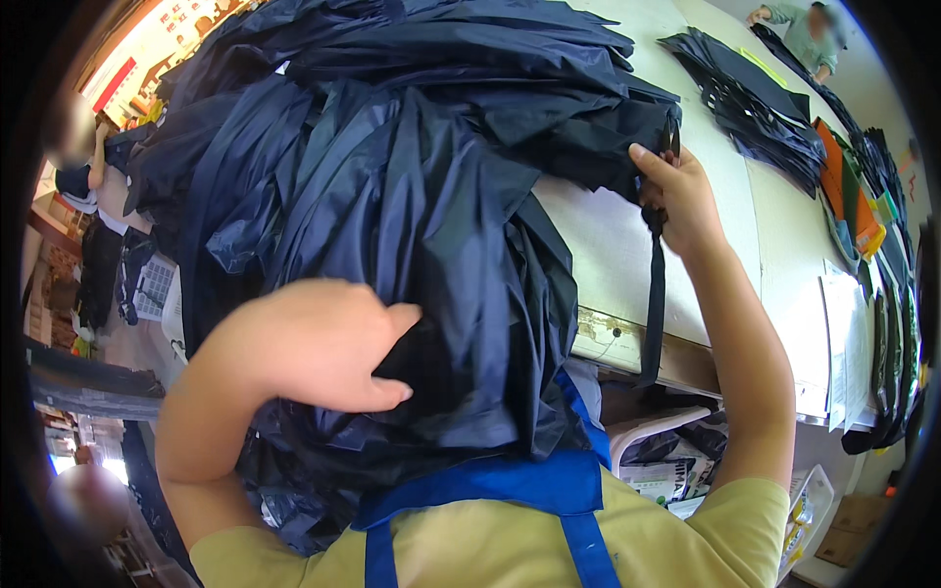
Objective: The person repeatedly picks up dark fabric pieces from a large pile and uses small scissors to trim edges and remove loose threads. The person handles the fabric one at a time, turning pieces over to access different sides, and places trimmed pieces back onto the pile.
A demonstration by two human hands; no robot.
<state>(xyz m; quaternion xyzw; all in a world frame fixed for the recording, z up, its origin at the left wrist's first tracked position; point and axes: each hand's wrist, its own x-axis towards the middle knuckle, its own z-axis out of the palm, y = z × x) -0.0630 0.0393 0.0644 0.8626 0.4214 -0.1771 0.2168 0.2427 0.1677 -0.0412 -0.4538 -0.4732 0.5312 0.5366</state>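
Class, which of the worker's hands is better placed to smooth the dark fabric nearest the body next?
Probably the left hand: it is over the dark fabric, thumb and fingers apart. The right hand is farther off, over the table, curled at the top of the hanging dark strap.

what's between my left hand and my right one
In the head view, dark fabric spreads beside the left hand, then pale tabletop and a hanging dark strap, up to the right hand.
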